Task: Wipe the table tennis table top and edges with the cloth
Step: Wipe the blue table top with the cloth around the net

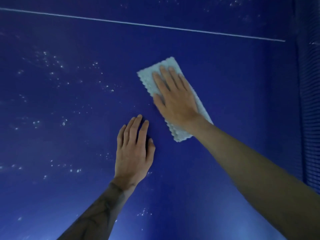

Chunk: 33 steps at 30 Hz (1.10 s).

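Pale cloth (pixel 147 81) half under right hand (pixel 175 99)

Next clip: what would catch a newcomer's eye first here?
The pale cloth stands out on the dark blue table top, pressed flat under the right hand, right of centre. The left hand rests flat below it, and white specks dot the surface at left.
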Motion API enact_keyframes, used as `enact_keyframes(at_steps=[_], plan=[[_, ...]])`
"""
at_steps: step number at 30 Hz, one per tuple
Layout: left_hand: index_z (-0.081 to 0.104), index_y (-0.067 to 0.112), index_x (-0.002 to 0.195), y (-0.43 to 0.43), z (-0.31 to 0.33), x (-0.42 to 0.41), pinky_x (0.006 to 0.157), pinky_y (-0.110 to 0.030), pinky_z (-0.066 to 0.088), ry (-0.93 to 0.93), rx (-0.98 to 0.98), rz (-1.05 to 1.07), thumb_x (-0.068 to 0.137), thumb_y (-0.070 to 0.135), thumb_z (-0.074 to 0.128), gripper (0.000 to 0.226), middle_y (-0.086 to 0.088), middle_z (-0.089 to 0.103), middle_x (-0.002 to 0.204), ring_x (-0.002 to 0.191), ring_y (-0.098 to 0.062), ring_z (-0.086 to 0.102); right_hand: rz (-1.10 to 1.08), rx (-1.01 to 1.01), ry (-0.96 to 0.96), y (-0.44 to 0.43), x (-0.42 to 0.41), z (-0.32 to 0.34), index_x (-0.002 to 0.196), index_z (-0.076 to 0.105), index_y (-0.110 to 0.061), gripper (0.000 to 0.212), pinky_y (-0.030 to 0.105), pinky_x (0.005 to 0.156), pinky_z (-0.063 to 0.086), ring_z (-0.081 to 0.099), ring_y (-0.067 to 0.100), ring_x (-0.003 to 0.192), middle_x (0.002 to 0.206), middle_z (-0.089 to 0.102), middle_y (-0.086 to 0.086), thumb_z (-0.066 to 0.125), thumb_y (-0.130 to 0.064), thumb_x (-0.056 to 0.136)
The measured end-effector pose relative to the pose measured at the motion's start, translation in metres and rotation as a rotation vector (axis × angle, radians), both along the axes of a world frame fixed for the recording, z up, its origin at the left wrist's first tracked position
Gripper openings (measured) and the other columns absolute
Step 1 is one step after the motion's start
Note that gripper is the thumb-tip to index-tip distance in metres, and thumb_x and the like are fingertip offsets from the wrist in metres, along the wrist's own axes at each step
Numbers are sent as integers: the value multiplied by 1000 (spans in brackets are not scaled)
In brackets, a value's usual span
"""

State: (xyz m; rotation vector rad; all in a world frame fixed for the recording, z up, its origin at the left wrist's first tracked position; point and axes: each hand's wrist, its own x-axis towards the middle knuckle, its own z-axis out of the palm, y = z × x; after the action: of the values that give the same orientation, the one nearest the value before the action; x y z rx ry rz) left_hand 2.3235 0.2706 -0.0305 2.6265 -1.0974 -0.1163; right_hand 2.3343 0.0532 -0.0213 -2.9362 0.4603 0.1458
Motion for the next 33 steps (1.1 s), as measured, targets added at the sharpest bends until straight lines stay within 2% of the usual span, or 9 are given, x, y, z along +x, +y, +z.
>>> enact_keyframes(at_steps=[3,7,13,16,19,22,25,29,33], plan=[[47,4,152,27,3,17,126,-53,26,-26,-2,12,106,26,44,52,-15,38,164,151,-35,37,-191,3,28,-35,-1,2,171,5,-20,67,47,134,2,-3,28,165,179,-1,7,23,-46,112],[43,0,154,60,3,44,127,-54,25,-30,66,119,107,28,40,55,-18,35,165,151,-39,36,-415,40,-3,-25,59,8,171,3,-15,68,51,133,2,-4,33,165,178,-4,13,23,-45,113],[40,1,156,67,-5,50,129,-52,21,-21,79,114,106,30,35,58,-17,33,166,152,-38,34,-70,17,-15,43,29,2,171,10,-17,68,47,134,3,-1,28,165,179,2,9,21,-48,111],[41,3,155,67,-5,51,130,-50,18,-10,63,131,105,30,36,57,-15,34,166,153,-35,32,-202,19,2,8,27,1,171,8,-19,67,45,134,1,-2,26,165,179,0,7,22,-47,112],[41,4,155,67,-7,51,131,-47,16,-3,69,131,105,32,34,57,-14,33,166,153,-33,31,-395,-6,-5,-29,70,4,171,7,-16,67,47,134,3,0,30,165,179,1,11,24,-45,112],[41,5,155,67,-10,53,130,-47,16,-17,70,126,105,31,35,57,-14,34,166,153,-34,33,-438,12,-9,-31,114,2,171,5,-15,69,49,134,3,-2,32,165,178,-1,13,23,-46,112],[41,4,155,69,-10,54,130,-49,19,-20,80,122,105,30,36,57,-14,34,166,152,-35,34,-279,37,-28,11,110,3,171,8,-16,68,48,134,1,-1,31,165,179,1,11,22,-47,112],[42,3,155,66,-7,53,129,-51,21,-6,75,135,103,29,38,57,-15,35,165,152,-36,35,24,-16,-18,43,44,-1,171,11,-17,67,48,134,7,1,29,165,179,3,9,22,-47,112],[41,4,155,66,-6,54,130,-50,18,4,82,134,103,29,37,58,-15,34,166,153,-34,32,-268,-32,21,0,40,1,171,7,-17,68,46,134,3,-2,28,165,179,1,9,21,-47,111]])
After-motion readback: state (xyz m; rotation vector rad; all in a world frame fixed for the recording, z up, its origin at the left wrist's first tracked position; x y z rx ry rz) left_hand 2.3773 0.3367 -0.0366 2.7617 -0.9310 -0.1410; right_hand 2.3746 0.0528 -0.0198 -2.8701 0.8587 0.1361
